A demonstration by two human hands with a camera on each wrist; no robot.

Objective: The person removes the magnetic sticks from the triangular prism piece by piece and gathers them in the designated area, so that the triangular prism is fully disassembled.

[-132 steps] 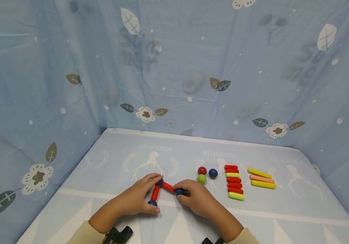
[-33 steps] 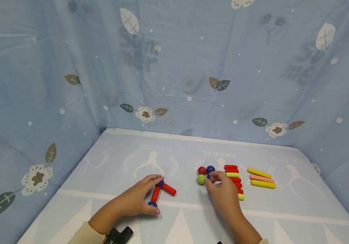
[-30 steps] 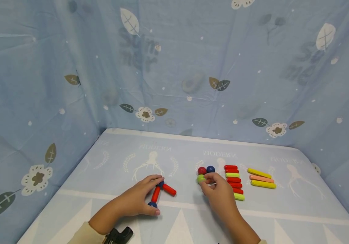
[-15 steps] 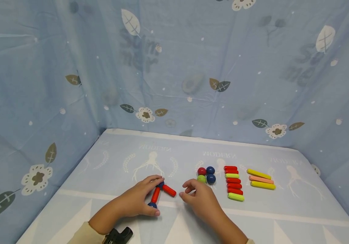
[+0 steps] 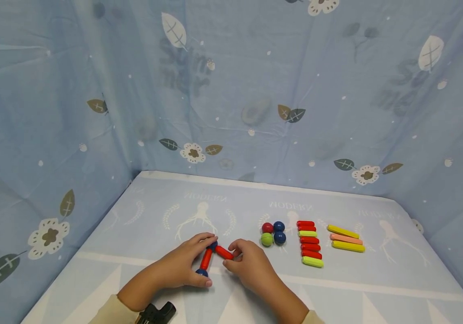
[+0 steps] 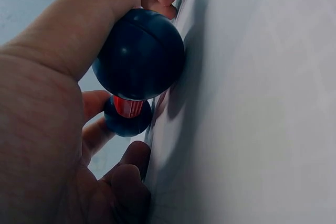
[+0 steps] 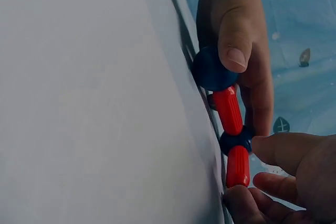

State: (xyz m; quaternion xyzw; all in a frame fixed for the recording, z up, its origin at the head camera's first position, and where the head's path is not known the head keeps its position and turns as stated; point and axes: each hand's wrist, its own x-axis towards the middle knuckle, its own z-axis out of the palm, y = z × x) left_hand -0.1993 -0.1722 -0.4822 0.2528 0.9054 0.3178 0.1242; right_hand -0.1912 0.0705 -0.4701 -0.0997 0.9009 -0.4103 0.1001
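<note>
In the head view my left hand (image 5: 178, 263) spans a joined piece: a near blue ball (image 5: 202, 272), a red magnetic rod (image 5: 206, 259) and a far blue ball (image 5: 213, 245). Its thumb lies against the near ball (image 6: 139, 53), while its fingers reach the far one (image 7: 236, 141). From that far ball a second red rod (image 5: 224, 252) slants to the right. My right hand (image 5: 251, 265) pinches this rod's free end, its fingertips covering the tip (image 7: 238, 166) in the right wrist view. Both hands rest low over the patterned tabletop (image 5: 142, 216).
Right of the hands sit a red ball (image 5: 267, 227), a green ball (image 5: 267, 239) and two blue balls (image 5: 279, 238). Beyond them runs a column of short red and lime rods (image 5: 310, 240), then longer yellow (image 5: 348, 246) and orange rods (image 5: 346, 238). Blue curtains (image 5: 231, 90) surround the table.
My right hand took the blue ball from the second rod's end and set it among the loose balls. It then came back left to that rod. The left hand stayed in place.
</note>
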